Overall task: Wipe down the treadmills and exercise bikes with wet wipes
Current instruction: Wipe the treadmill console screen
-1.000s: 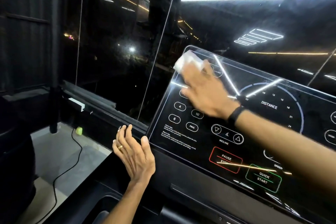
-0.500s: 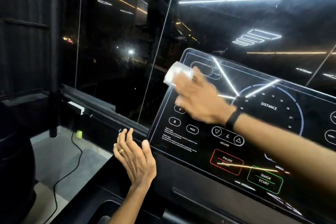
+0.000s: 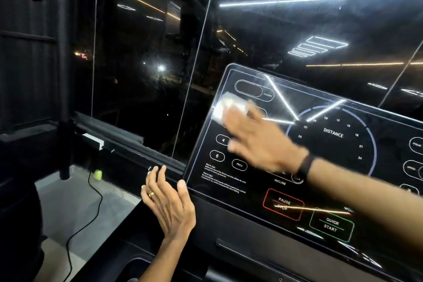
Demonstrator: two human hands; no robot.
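Right hand (image 3: 261, 142) is reaching in from the right edge, forearm crossing over the lower console, fingers stretched flat and pressing a white wet wipe (image 3: 225, 107) against the upper left part of the treadmill screen (image 3: 251, 192). The hand is motion-blurred, so exact finger placement on the wipe is hard to call; it looks like flat pressure rather than a pinch. A black wristband (image 3: 305, 166) is sitting on that wrist. The wipe is lying just below the oval "CALORIE" readout and above the "4" button, near the screen's left edge. Left hand (image 3: 170, 204) is hovering just left of the screen's lower left corner, palm turned toward the screen, fingers straight and close together, thumb apart, holding nothing; whether it is touching the frame, cannot tell. A gold ring (image 3: 151, 194) is showing on one finger. Beyond the treadmill, a black cable (image 3: 91, 220) is trailing across the grey floor (image 3: 68, 201) from a small green plug (image 3: 98, 174).
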